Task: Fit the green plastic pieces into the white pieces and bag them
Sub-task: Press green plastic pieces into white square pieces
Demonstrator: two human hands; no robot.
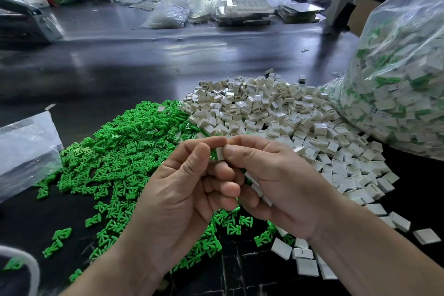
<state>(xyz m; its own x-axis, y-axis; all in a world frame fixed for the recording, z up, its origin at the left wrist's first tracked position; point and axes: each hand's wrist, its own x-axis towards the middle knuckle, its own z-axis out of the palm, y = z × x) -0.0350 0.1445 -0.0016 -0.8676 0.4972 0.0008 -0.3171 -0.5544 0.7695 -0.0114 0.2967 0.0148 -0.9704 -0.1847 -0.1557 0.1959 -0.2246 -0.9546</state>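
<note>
Above the green pile [115, 151], our left hand [182, 190] and right hand [276, 180] together pinch one white piece [219, 154], its long axis upright.

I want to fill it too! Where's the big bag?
In the head view, the big bag sits far right, beside the white pile.

I get just one feed, a wide-angle head cam. It looks forward and down from the wearer's head, really close over the left hand [182, 190] and right hand [276, 180], dark worktable [144, 67] running away beyond.
</note>
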